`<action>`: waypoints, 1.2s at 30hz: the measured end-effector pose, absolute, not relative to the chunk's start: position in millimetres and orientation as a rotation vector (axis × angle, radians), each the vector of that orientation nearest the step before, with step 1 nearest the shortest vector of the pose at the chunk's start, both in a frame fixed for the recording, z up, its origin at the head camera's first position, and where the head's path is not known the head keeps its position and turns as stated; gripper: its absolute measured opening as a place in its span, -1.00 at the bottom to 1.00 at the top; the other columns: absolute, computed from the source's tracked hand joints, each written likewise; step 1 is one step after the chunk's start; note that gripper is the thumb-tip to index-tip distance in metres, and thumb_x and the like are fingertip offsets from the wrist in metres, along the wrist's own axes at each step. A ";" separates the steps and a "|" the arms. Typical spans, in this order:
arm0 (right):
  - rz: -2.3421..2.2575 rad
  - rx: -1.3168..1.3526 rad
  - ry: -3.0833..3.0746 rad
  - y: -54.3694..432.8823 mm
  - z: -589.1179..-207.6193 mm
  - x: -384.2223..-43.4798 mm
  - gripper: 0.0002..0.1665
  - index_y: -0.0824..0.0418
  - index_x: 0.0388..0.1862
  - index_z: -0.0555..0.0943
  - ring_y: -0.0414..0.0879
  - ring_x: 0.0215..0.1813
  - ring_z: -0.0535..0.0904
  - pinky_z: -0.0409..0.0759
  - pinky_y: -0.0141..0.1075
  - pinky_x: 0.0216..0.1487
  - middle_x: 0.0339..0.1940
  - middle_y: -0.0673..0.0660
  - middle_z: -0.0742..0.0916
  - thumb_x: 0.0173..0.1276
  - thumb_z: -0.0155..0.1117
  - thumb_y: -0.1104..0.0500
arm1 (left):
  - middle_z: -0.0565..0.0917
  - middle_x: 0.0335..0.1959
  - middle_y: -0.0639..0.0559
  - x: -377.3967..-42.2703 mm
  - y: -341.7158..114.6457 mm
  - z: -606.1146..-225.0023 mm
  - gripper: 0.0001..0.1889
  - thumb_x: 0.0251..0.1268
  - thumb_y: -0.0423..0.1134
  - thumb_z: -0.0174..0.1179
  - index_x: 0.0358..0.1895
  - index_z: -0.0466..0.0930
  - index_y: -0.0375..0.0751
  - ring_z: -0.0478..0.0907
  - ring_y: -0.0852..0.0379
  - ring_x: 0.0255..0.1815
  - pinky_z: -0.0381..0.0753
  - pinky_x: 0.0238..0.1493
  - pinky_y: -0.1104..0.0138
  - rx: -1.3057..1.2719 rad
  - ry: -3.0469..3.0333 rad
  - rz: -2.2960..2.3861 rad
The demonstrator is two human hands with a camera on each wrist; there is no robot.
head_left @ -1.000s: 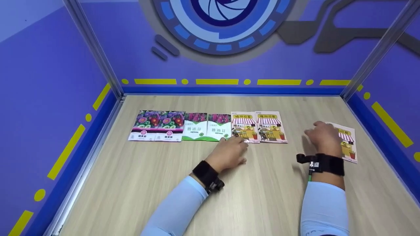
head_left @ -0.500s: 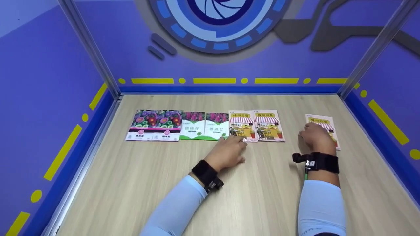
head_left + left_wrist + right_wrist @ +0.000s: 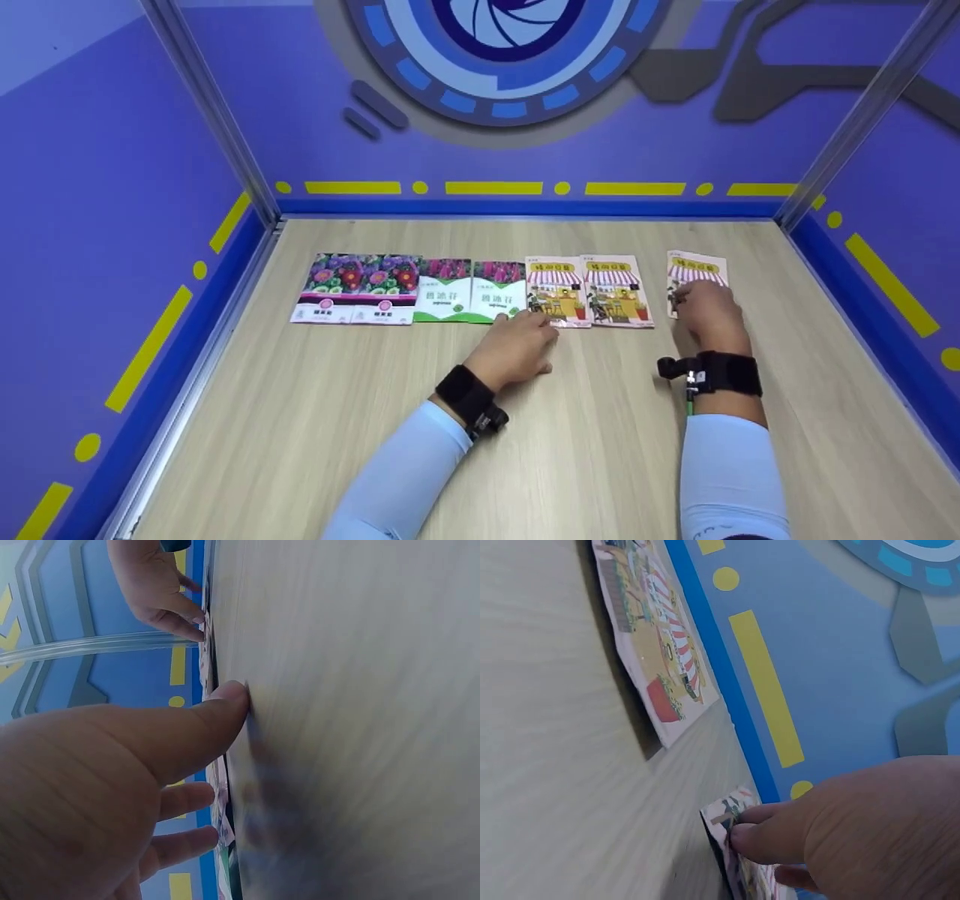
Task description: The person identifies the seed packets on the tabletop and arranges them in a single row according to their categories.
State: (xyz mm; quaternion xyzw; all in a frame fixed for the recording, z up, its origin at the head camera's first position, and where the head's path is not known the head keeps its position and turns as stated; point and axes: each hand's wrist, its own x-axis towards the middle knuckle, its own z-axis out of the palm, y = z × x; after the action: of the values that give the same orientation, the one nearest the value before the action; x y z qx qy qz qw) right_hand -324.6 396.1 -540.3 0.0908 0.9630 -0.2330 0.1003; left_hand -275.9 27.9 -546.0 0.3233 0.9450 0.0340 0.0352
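My right hand (image 3: 711, 311) rests its fingertips on a flat seed packet (image 3: 697, 264) with a red-and-white striped awning picture; its lower part is hidden by the hand. In the right wrist view, the fingers (image 3: 761, 836) lie on top of that packet (image 3: 724, 811). Left of it, a row holds two matching awning packets, the left one (image 3: 556, 281) and the right one (image 3: 616, 289). My left hand (image 3: 514, 346) is at the lower edge of the left awning packet, fingers loosely extended. In the left wrist view, its thumb (image 3: 225, 701) touches the tabletop.
The row continues leftward with two green-and-white flower packets (image 3: 442, 296) and two purple-flower packets (image 3: 326, 289), edges touching or overlapping. A wooden tabletop (image 3: 592, 450) lies beneath, bounded by blue printed panels (image 3: 480, 161) at the back and sides.
My right hand has slid the separate awning packet leftward and slightly back, nearer the row, and it now lies straighter. My left hand has stayed almost in place.
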 end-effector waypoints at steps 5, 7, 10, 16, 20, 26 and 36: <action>-0.690 0.200 2.825 395.4 -538.6 -325.4 -0.48 0.31 0.47 0.63 0.29 0.19 0.57 0.61 0.12 0.20 0.41 0.49 0.67 0.61 0.13 0.25 | 0.62 0.48 0.04 -278.8 26.9 -547.8 -0.41 0.43 0.20 0.46 0.42 0.68 0.09 0.55 -0.03 0.51 0.54 0.56 -0.16 0.976 2.912 0.114; -0.670 0.146 2.826 393.0 -538.6 -327.1 -0.50 0.33 0.45 0.64 0.28 0.15 0.58 0.61 0.15 0.24 0.40 0.50 0.69 0.60 0.21 0.23 | 0.62 0.47 0.03 -279.3 26.5 -547.9 -0.40 0.43 0.21 0.46 0.42 0.68 0.08 0.55 -0.04 0.51 0.54 0.55 -0.16 0.964 2.910 0.117; -0.646 0.108 2.816 389.4 -539.7 -330.0 -0.51 0.32 0.44 0.66 0.27 0.18 0.58 0.58 0.22 0.36 0.41 0.48 0.68 0.62 0.24 0.22 | 0.59 0.53 0.02 -279.6 25.8 -548.3 -0.38 0.44 0.22 0.45 0.46 0.66 0.09 0.53 -0.05 0.54 0.51 0.58 -0.16 0.941 2.908 0.118; -0.669 0.093 2.813 384.6 -540.8 -331.3 -0.52 0.34 0.43 0.66 0.39 0.40 0.58 0.50 0.33 0.52 0.47 0.49 0.64 0.61 0.24 0.27 | 0.61 0.50 0.02 -277.4 24.5 -547.6 -0.42 0.43 0.20 0.46 0.41 0.69 0.07 0.55 -0.04 0.54 0.48 0.62 -0.17 0.935 2.925 0.129; -0.660 0.057 2.833 383.2 -540.7 -330.2 -0.53 0.36 0.40 0.67 0.45 0.47 0.56 0.48 0.35 0.54 0.45 0.51 0.65 0.58 0.28 0.27 | 0.61 0.50 0.00 -276.0 24.4 -546.8 -0.43 0.43 0.18 0.48 0.39 0.70 0.06 0.54 -0.05 0.55 0.47 0.63 -0.18 0.940 2.925 0.143; -0.678 0.091 2.802 381.6 -539.8 -329.9 -0.53 0.34 0.42 0.67 0.34 0.36 0.56 0.49 0.32 0.50 0.46 0.49 0.66 0.60 0.28 0.25 | 0.56 0.59 0.00 -276.6 24.5 -546.9 -0.39 0.42 0.20 0.47 0.44 0.67 0.08 0.49 -0.06 0.62 0.45 0.65 -0.15 0.930 2.915 0.142; -0.700 0.124 2.765 380.5 -538.7 -329.6 -0.52 0.32 0.44 0.66 0.31 0.32 0.55 0.53 0.27 0.45 0.46 0.47 0.65 0.61 0.25 0.27 | 0.60 0.48 -0.01 -281.3 21.7 -545.2 -0.37 0.37 0.17 0.52 0.43 0.67 0.05 0.56 -0.02 0.53 0.51 0.63 -0.02 1.003 2.914 0.153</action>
State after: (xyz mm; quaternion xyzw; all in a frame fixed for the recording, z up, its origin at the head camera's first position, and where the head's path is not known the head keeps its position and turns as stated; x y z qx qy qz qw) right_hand -329.6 380.5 -538.7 0.0431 0.9586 -0.2427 0.1426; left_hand -281.3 21.7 -545.2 0.3248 0.9441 0.0496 0.0280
